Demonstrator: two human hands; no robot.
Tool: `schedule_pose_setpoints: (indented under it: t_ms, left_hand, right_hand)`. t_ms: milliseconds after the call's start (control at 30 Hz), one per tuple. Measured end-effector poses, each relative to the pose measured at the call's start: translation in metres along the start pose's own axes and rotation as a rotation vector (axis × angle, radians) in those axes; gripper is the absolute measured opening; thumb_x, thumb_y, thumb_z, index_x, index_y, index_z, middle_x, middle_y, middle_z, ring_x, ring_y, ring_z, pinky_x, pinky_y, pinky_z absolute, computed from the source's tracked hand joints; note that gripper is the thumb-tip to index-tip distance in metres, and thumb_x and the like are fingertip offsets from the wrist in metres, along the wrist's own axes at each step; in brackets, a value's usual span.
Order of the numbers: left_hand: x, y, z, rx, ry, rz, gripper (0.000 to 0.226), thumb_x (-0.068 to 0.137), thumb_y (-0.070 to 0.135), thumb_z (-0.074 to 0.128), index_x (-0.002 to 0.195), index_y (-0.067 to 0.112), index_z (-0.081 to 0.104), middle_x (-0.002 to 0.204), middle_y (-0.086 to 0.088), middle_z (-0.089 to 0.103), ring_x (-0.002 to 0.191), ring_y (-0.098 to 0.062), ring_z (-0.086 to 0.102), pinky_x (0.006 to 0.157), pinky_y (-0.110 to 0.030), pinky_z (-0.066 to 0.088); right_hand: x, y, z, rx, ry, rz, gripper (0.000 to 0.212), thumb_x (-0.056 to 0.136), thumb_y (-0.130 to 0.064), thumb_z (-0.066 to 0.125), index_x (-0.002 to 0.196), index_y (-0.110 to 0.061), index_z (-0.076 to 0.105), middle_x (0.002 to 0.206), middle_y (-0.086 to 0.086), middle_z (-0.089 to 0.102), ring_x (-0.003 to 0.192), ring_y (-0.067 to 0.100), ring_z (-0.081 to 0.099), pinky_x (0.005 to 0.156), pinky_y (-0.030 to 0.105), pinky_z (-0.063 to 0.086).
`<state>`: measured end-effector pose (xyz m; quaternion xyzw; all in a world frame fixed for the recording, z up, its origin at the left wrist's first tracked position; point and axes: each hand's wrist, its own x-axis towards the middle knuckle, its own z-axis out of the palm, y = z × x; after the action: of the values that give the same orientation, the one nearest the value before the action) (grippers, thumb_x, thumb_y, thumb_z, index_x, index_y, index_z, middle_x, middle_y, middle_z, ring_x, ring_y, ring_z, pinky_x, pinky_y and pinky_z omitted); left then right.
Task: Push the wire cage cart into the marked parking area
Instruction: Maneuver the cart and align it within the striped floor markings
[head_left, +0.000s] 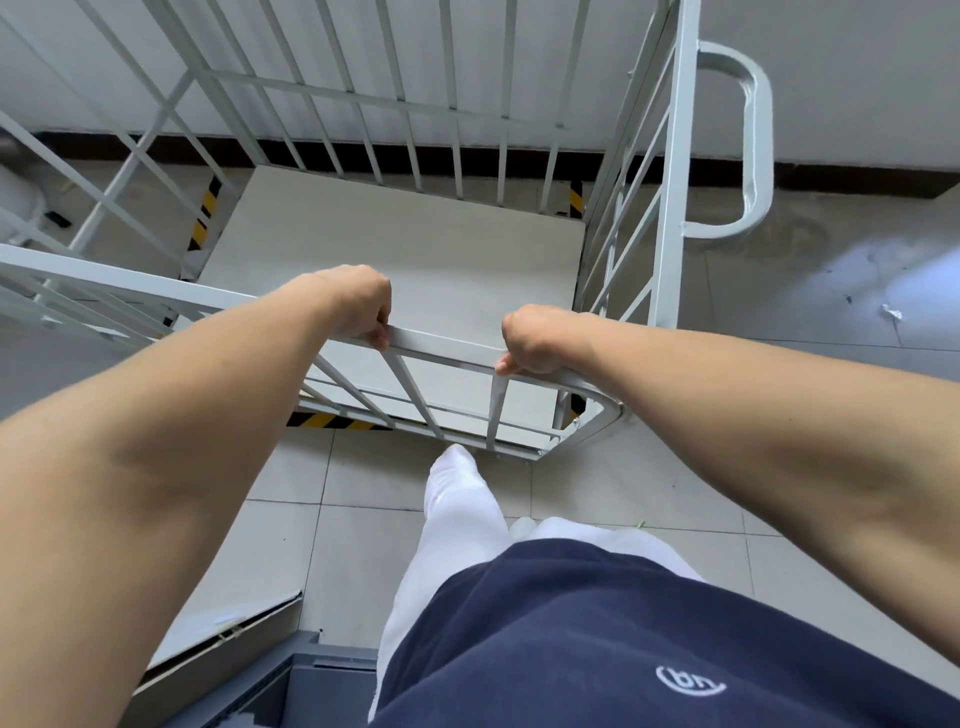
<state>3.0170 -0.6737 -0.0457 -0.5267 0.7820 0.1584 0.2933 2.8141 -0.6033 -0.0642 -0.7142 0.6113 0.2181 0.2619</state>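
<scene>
Navy shirt (597, 639) and white trouser leg (457, 499) fill the near edge, one foot forward just short of the cart.

Wire cage cart (670, 208): centre frame, far side close to the wall (857, 78). Pale base board (395, 260), nothing on it.

Left hand (358, 304) and right hand (535, 338) both grip the near top rail (447, 345) from above, fingers curled round it. Hands apart, right one near the right corner.

Yellow-black tape (337, 421) shows under the cart's near edge, plus at the far left and the far right corner. Base sits between those strips.

Looped side handle (753, 145) sticks out from the right post.

Around it: grey tiled floor (649, 467), dark skirting (857, 179) along the wall, flat board (223, 629) and grey box (311, 675) near left.
</scene>
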Motion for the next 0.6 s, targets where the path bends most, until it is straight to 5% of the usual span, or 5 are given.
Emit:
schedule_pose_setpoints:
  t_ms: [433, 600]
  left_hand:
    - [-0.006, 0.001, 0.004, -0.022, 0.05, -0.005, 0.029, 0.078, 0.031, 0.076, 0.104, 0.017, 0.074, 0.107, -0.01, 0.067, 0.086, -0.028, 0.053, 0.081, -0.032, 0.049]
    - [-0.006, 0.002, 0.005, -0.017, 0.046, -0.009, 0.028, 0.08, 0.03, 0.075, 0.104, 0.016, 0.074, 0.107, -0.01, 0.066, 0.086, -0.028, 0.051, 0.074, -0.029, 0.043]
  right_hand:
    - [-0.005, -0.002, 0.002, -0.01, 0.013, 0.007, 0.051, 0.092, -0.041, 0.057, 0.057, -0.01, 0.037, 0.069, 0.01, 0.049, 0.079, 0.028, 0.049, 0.069, 0.027, 0.037]
    - [-0.009, -0.001, 0.003, 0.027, 0.017, 0.014, 0.037, 0.092, -0.04, 0.057, 0.088, -0.004, 0.058, 0.086, 0.014, 0.056, 0.081, 0.028, 0.049, 0.07, 0.027, 0.037]
